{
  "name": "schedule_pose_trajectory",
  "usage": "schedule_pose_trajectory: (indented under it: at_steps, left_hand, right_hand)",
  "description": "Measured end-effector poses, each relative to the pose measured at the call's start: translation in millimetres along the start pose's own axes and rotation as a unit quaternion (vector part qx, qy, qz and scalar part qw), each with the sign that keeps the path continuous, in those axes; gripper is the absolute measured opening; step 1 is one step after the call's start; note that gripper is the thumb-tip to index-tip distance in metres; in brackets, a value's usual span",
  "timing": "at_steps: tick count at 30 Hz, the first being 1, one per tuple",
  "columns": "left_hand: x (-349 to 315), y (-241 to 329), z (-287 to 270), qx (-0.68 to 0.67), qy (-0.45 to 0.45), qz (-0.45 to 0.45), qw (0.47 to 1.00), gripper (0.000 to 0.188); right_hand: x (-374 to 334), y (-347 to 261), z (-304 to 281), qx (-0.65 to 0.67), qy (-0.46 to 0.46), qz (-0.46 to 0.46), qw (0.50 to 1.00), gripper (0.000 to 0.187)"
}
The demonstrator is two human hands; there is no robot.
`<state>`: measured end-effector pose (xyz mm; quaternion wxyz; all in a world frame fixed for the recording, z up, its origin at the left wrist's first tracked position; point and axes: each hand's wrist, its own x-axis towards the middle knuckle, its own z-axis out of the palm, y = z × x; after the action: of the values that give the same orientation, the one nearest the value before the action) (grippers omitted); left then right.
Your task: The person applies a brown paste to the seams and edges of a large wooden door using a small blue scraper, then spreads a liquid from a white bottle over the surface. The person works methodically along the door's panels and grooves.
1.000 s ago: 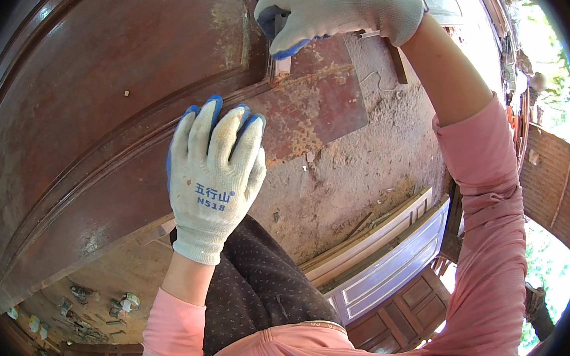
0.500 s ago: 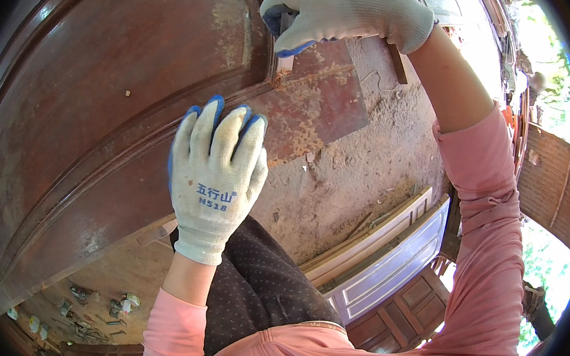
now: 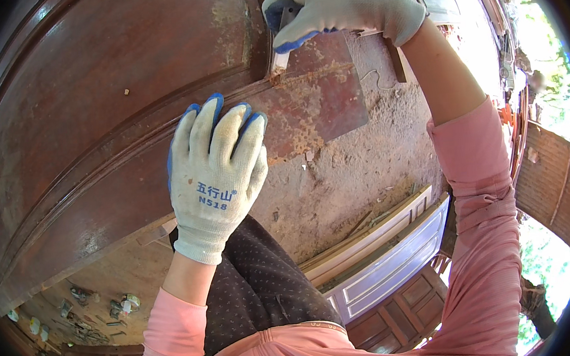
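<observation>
While the left hand (image 3: 214, 177) lies flat, fingers released, on one wooden panel (image 3: 93, 126), right hand (image 3: 338, 6) fingers clench one scraper (image 3: 281, 58) at its moulded edge

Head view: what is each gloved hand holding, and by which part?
Right hand grips a scraper by its upper end; left hand lies flat on the wooden panel.

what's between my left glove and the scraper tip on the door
Only bare door surface: in the head view, the raised moulding with flaking reddish paint runs from the left hand to the scraper.
</observation>
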<state>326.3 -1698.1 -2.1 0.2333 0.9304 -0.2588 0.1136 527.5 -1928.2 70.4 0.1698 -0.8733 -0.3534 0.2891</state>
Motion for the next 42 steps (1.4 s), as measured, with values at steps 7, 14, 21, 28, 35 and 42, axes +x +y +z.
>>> schedule_pose_trajectory:
  at_steps: [7,14,21,28,35,42]
  left_hand:
    - [-1.9,-2.8,0.5,0.007,-0.003,-0.003,1.000,0.031]
    - [-1.5,-2.7,-0.4,0.003,-0.003,-0.006,1.000,0.031]
    - [-0.8,-1.2,-0.5,0.000,-0.003,-0.006,1.000,0.031]
    - [-2.3,-2.4,-0.7,0.002,0.001,-0.005,1.000,0.031]
    - [-3.3,-4.2,-2.0,0.010,-0.003,-0.007,1.000,0.031]
    - [-1.4,-2.4,0.2,-0.006,0.005,-0.006,1.000,0.032]
  right_hand:
    - [13.8,-18.2,-11.8,-0.005,-0.092,0.036,0.995,0.040]
    - [7.8,-18.3,-7.4,-0.062,-0.049,0.023,0.997,0.045]
    - [4.1,-0.9,2.9,-0.066,0.041,-0.026,0.997,0.048]
    - [5.1,-16.8,-8.4,0.023,-0.029,0.048,0.998,0.041]
    - [24.3,-13.7,10.4,-0.043,-0.006,0.100,0.994,0.030]
    - [32.5,7.6,18.3,-0.303,0.005,-0.155,0.940,0.010]
